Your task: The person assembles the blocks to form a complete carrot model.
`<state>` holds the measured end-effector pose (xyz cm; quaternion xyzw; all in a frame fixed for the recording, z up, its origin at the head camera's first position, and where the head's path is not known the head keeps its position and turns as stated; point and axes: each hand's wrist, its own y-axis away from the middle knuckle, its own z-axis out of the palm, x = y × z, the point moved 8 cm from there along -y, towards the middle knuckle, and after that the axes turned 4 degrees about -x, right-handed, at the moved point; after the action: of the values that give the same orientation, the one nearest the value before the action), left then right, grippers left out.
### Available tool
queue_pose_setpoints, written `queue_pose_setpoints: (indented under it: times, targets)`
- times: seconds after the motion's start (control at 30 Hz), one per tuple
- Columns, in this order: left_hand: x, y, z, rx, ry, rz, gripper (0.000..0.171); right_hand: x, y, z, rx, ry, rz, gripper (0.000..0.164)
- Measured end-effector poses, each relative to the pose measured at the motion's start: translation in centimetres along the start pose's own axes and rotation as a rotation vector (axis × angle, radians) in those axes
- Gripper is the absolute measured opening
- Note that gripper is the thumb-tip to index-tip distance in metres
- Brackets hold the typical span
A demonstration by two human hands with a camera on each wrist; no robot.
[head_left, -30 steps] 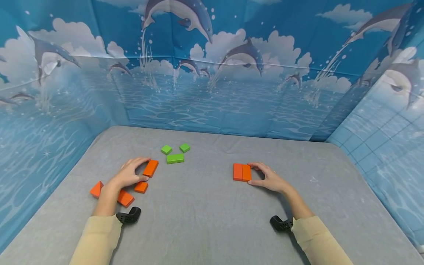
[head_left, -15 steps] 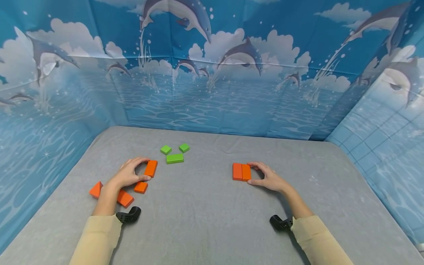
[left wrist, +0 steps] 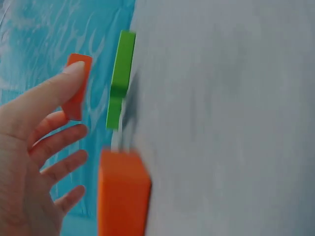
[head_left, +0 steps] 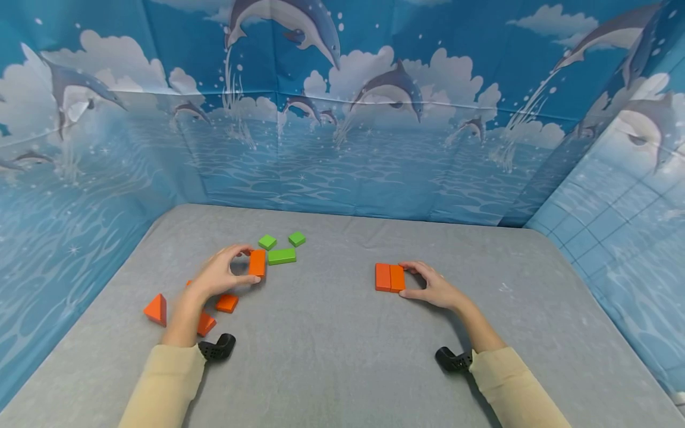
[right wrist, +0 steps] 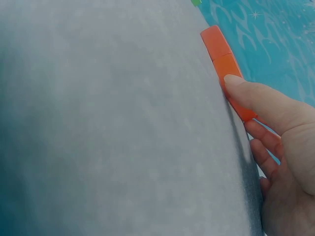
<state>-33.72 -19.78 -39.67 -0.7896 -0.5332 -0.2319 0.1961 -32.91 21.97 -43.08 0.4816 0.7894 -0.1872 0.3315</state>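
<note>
In the head view my left hand [head_left: 219, 276] pinches a flat orange rectangular block [head_left: 257, 263] between thumb and fingers. The left wrist view has this held block [left wrist: 77, 102] raised off the grey surface, thumb across its face. Just right of it lies a longer green block [head_left: 281, 256]. My right hand [head_left: 436, 290] grips an orange block [head_left: 398, 279] by its far and near ends. Against that block's left side sits a second, redder-orange block [head_left: 382, 277], long edges together. The right wrist view shows my right thumb on the gripped block [right wrist: 229, 69].
Two small green blocks [head_left: 267, 242] [head_left: 297, 239] lie behind the long green one. Near my left forearm are an orange triangular block [head_left: 155, 310], a small orange block [head_left: 227, 303] and a partly hidden orange block [head_left: 206, 324]. A dolphin-print curtain [head_left: 342, 160] borders the grey table [head_left: 332, 351].
My left hand has lifted its orange block and carried it right, close to the long green block. An orange piece has come partly into view behind the left wrist. My right hand stays put.
</note>
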Motion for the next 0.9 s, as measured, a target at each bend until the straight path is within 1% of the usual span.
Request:
queue_pose_setpoints:
  times: [0.1, 0.27, 0.4, 0.5, 0.6, 0.8, 0.9]
  targets:
    - [1.5, -0.8, 0.5, 0.006, 0.023, 0.023, 0.072, 0.0, 0.0, 0.0, -0.002, 0.001, 0.005, 0.063]
    - [4.1, -2.4, 1.9, 0.001, 0.062, 0.078, 0.071, 0.0, 0.0, 0.0, -0.002, -0.009, 0.004, 0.063]
    - [6.2, -3.7, 3.6, -0.017, 0.088, 0.107, 0.071, 0.0, 0.0, 0.0, 0.004, -0.014, -0.006, 0.062]
    - [7.5, -4.6, 5.1, -0.037, 0.098, 0.112, 0.072, -0.1, 0.0, 0.0, 0.007, -0.009, -0.007, 0.061]
    - [8.8, -5.7, 6.7, -0.053, 0.097, 0.126, 0.073, -0.9, 0.2, 0.0, 0.008, -0.014, -0.005, 0.060]
    - [11.0, -7.4, 9.5, -0.064, 0.063, 0.155, 0.072, -3.9, 1.1, -0.5, -0.008, -0.020, 0.002, 0.059]
    - [12.1, -8.0, 10.6, -0.079, 0.061, 0.157, 0.071, -4.3, 1.2, -0.6, -0.011, -0.016, 0.007, 0.059]
